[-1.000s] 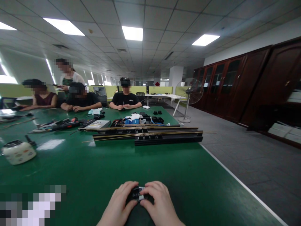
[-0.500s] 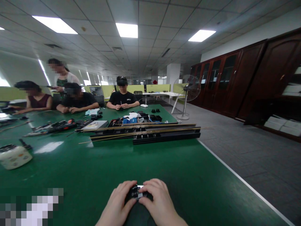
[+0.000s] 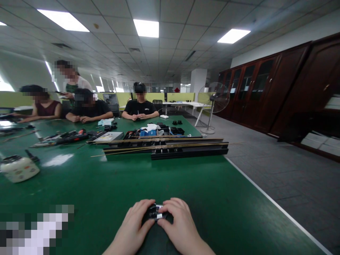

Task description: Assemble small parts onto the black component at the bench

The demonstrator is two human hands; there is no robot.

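Note:
Between my two hands, low in the middle of the head view, is a small black device (image 3: 154,213) with shiny and pale patches; its exact kind does not show. My left hand (image 3: 136,219) is closed on its left end, thumb on the near side and fingers on the far side. From the right, my right hand (image 3: 178,221) grips the other end in the same way, with its thumb close to the left thumb. The fingers cover much of the device. Beneath it is the green tabletop (image 3: 117,186).
Beyond my hands lie black rails (image 3: 190,151) with thin brass-coloured rods across them. Blue and black parts (image 3: 148,131) sit behind these. A pale patterned pot (image 3: 20,170) stands at left, near several tools (image 3: 66,138). Other people sit at the far side; a fan (image 3: 212,99) stands at right.
The view has shifted slightly, so the room sits a little differently in it. Both hands still grip the black device, which looks slightly turned, its pale patch showing more clearly.

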